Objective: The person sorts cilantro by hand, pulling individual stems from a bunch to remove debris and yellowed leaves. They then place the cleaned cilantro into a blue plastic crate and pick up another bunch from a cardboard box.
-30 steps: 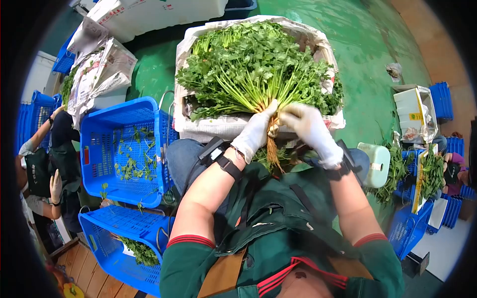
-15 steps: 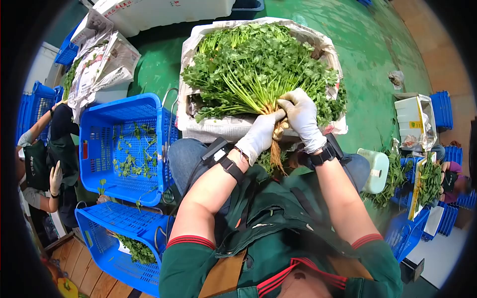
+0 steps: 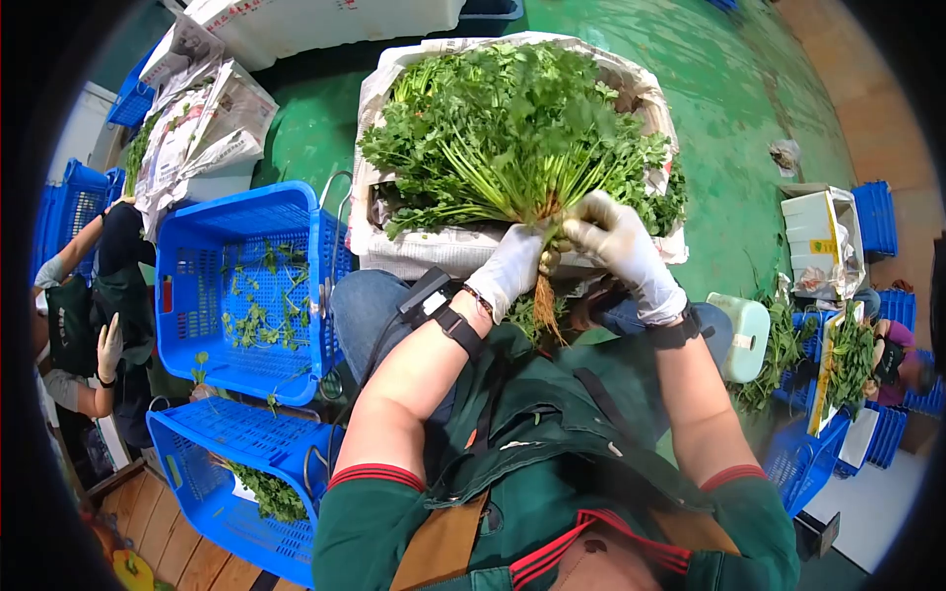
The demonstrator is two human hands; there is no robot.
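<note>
A bunch of Chinese celery (image 3: pixel 493 182) with leafy tops, pale stems and brown roots (image 3: pixel 546 307) fans out in front of me. My left hand (image 3: pixel 509 264), in a white glove, is closed around the base of the stems, just above the hanging roots. At the right side of the same base, my gloved right hand (image 3: pixel 613 244) has its fingers curled against the stems; the exact contact of its fingertips is partly hidden. Under the leaves stands a box (image 3: pixel 419 258) lined with newspaper, holding more greens.
A blue basket (image 3: pixel 241 379) with scattered sprigs stands to my left, with another blue basket (image 3: pixel 187 483) nearer. A pale green container (image 3: pixel 746 340) is by my right knee. Co-workers (image 3: pixel 74 325) (image 3: pixel 892 360) are at both sides. Newspaper-covered greens (image 3: pixel 202 148) lie at the upper left.
My right hand has shifted slightly right and down, its fingers loosening from their tight pinch beside my left. Some leaves in the middle have lifted and blurred. My left hand stays at the base.
</note>
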